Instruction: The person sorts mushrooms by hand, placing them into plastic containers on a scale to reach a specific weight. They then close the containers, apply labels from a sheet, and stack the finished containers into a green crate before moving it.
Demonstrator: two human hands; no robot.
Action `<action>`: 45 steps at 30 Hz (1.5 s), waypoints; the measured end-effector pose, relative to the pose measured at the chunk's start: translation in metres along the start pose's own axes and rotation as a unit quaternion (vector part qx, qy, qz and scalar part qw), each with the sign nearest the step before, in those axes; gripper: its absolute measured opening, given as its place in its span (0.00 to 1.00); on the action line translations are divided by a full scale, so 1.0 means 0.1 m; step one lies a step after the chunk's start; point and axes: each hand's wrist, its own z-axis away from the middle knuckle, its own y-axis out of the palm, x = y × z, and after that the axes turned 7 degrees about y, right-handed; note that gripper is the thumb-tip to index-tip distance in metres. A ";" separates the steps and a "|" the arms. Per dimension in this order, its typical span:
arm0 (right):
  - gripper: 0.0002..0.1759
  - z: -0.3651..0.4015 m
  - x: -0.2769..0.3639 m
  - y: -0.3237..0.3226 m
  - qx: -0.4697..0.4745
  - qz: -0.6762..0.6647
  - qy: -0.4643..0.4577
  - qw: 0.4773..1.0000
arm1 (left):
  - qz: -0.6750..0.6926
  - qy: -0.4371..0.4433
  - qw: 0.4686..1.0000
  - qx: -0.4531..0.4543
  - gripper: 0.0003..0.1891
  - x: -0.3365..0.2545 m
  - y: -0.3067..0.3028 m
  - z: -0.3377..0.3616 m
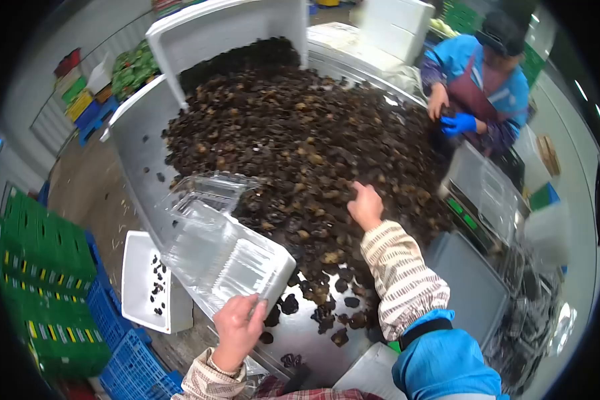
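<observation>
The person's left hand point(237, 327), low in the frame just left of centre, is clamped on the near corner of a clear plastic box point(220, 247). The box hangs open and tilted, its lid flung up toward the left, above the near left edge of the table point(137, 147). The right hand point(367, 205), in a striped sleeve, reaches out to the middle of the frame and rests on the near slope of a big heap of dark mushrooms point(300, 133). Its fingers dip into the heap and I can't tell whether they are apart or closed on a piece. The mushrooms cover most of the metal table, and loose ones trail down toward the person, just right of the box. At the top, a white bin point(207, 33) lies tipped on its side with its mouth against the heap. Below the table's left edge sits a white tray point(137, 280) with a few dark bits in it. Green crates point(40, 267) are stacked at the far left, with blue crates point(127, 360) beside them in the lower left. At the upper right a co-worker point(477, 73) in a blue jacket stands at the far side of the table, one hand in a blue glove point(459, 123) at the heap's edge. A scale point(467, 217) sits at the right.
</observation>
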 end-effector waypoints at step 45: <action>0.50 2.59 -1.59 -2.61 0.083 0.098 -0.004 0.992 | 0.106 0.459 0.880 0.067 0.21 -1.31 1.14 -0.35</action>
